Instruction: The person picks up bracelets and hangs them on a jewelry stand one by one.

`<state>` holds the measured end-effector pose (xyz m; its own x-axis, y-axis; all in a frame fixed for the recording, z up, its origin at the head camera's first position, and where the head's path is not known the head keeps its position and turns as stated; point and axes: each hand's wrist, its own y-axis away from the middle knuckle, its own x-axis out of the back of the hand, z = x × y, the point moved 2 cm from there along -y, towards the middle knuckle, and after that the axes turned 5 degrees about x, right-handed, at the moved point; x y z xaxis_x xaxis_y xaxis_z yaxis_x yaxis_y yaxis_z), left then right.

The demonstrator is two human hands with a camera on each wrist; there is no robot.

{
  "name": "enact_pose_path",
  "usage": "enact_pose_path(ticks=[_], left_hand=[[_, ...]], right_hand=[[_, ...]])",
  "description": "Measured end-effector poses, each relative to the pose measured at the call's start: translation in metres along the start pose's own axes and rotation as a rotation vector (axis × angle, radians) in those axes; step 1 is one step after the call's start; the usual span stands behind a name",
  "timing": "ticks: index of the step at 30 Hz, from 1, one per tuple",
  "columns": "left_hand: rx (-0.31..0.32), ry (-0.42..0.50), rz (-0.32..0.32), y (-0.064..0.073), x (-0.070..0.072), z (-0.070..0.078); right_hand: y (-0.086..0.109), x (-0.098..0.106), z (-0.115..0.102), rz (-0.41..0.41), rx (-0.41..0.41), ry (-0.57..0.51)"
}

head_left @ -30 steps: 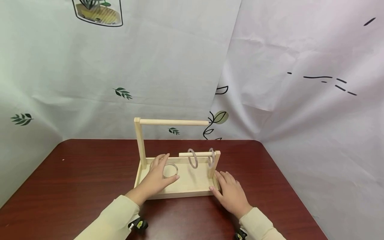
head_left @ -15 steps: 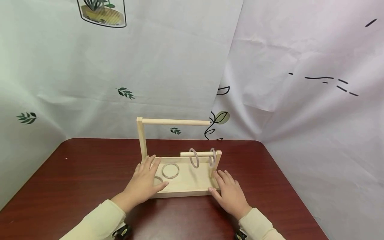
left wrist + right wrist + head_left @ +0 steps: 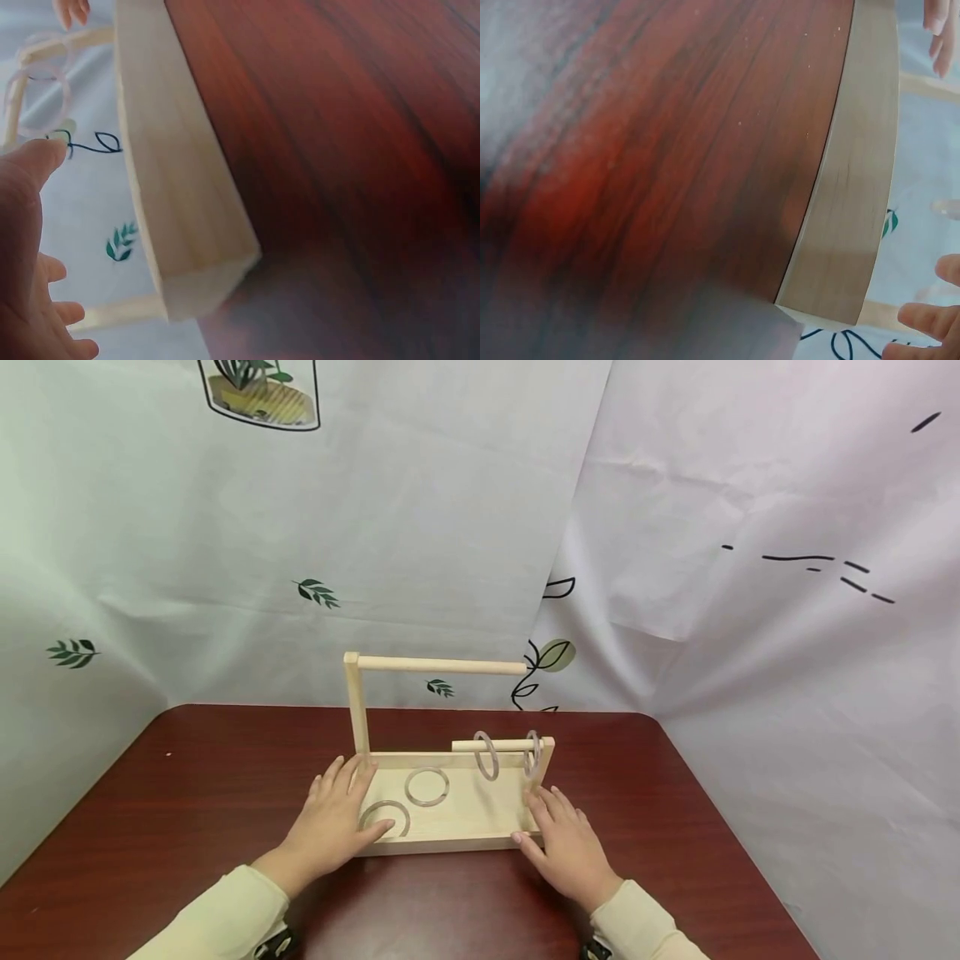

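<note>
A pale wooden tray carries two posts, each with a sideways rod. Two translucent rings hang on the lower rod: one ring partway along, the other ring close to the right post. Flat in the tray lie a ring near the middle and another ring at the front left. My left hand spreads over the tray's left end, its thumb overlapping the front-left ring. At the right end, my right hand lies with fingers extended by the lower post. Neither hand grips a ring.
The upper rod runs rightward from the tall left post, its right end free. Beneath everything is a dark red wooden table. A white printed cloth hangs behind it and along the right side.
My left hand has moved left and toward me, away from the middle ring. Both flat rings now show more fully. The right hand has shifted only slightly; the hanging rings stay put.
</note>
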<state>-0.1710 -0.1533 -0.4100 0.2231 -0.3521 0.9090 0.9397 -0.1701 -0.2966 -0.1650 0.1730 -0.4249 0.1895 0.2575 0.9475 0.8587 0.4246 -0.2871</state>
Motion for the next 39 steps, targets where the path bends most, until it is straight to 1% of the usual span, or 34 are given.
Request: enact_pose_path(ticks=[3, 10, 17, 21, 24, 29, 32, 37, 39], left_hand=[[0.013, -0.008, 0.000, 0.002, -0.001, -0.008], [0.020, -0.012, 0.004, 0.007, -0.004, -0.025], [0.027, -0.013, -0.030, 0.010, -0.008, -0.039], [0.031, -0.014, -0.042, 0.011, -0.009, -0.044], [0.033, -0.009, -0.053, 0.012, -0.010, -0.046], [0.025, 0.004, -0.077, 0.013, -0.011, -0.049], [0.019, 0.005, -0.086, 0.014, -0.013, -0.050], [0.014, 0.008, -0.090, 0.014, -0.015, -0.050], [0.023, 0.012, -0.104, 0.015, -0.016, -0.050]], right_hand=[[0.000, -0.001, -0.002, -0.003, 0.015, -0.005], [-0.002, -0.004, -0.008, -0.008, 0.049, -0.011], [-0.005, -0.010, -0.014, -0.019, 0.075, -0.037], [-0.007, -0.012, -0.018, -0.026, 0.083, -0.059], [-0.009, -0.013, -0.021, -0.025, 0.096, -0.055], [-0.016, -0.015, -0.028, -0.001, 0.144, -0.047], [-0.020, -0.017, -0.032, -0.005, 0.166, -0.054], [-0.027, -0.019, -0.038, -0.020, 0.162, -0.055], [-0.030, -0.020, -0.040, -0.015, 0.166, -0.054]])
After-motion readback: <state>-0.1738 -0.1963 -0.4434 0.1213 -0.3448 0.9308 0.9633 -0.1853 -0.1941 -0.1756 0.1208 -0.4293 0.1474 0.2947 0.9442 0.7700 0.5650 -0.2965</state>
